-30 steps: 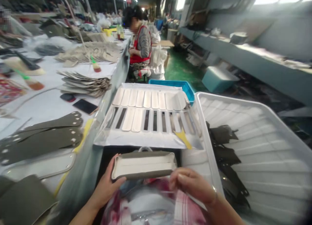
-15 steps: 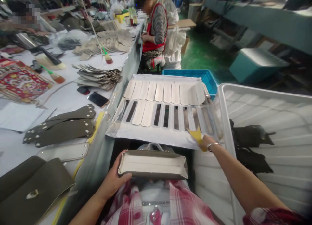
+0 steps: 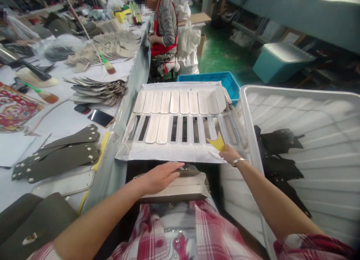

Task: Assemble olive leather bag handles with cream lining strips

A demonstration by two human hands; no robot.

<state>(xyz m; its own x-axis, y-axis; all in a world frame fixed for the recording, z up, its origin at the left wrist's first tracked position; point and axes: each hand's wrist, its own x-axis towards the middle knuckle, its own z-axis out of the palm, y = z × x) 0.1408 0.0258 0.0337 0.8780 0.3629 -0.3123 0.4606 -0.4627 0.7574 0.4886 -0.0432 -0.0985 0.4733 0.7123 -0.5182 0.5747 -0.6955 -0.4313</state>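
Across the opened side of a dark olive bag body with a cream inside point(image 3: 185, 187), on my lap, lies my left hand point(image 3: 160, 178), its fingers stretched out; whether it touches the bag I cannot tell. My right hand point(image 3: 229, 154) grips a flat yellow piece with a notched end point(image 3: 216, 142) over the front right edge of a white slotted rack point(image 3: 174, 154). Cream strips with rounded ends point(image 3: 174, 102) fill the rack's back row. Two more cream strips point(image 3: 158, 128) lie in the front row, among bare slots.
On the left table are olive straps with white tabs point(image 3: 67, 155), a phone point(image 3: 101, 118), stacked pieces point(image 3: 99, 91) and glue bottles point(image 3: 47, 96). A white bin point(image 3: 250, 113) holding dark pieces stands right. Behind the rack are a blue crate point(image 3: 208, 78) and a seated co-worker point(image 3: 167, 27).
My left hand has let go of the bag's left end and moved up and right over it, fingers now extended. My right hand keeps the yellow piece near the rack. The view has shifted right.
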